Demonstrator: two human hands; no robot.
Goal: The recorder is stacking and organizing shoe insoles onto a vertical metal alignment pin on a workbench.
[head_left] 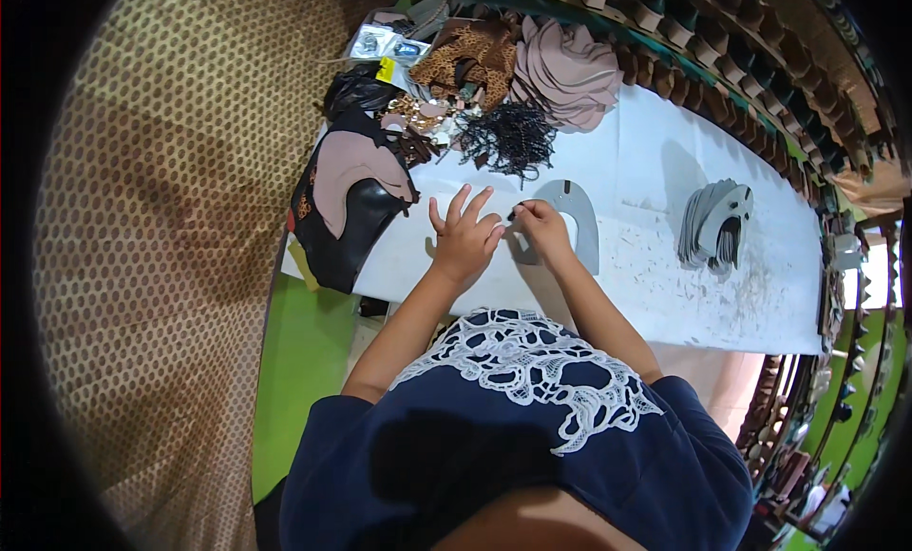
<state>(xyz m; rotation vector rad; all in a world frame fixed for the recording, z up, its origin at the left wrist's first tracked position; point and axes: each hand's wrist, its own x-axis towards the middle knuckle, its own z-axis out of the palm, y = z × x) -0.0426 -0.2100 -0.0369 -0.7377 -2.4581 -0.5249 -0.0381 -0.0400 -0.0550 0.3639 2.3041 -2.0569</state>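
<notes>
Right hand [544, 228]: grip closed, fingertips pinching a small dark piece [514, 214] just above the white desk [655, 266], between the two hands. Left hand [463, 242]: outer fingers splayed, thumb and index close together near that piece; can't tell if its grip has anything. Gray U-shaped piece [582, 230] lies flat on the desk, partly behind the right hand. Stack of similar gray pieces [712, 223] well apart to the right. Beyond the hands: tangled black strands [508, 138], pink cutouts [565, 71], leopard-print fabric [470, 62]. Black bundle [369, 223] at left, pink panel [340, 171] on top.
</notes>
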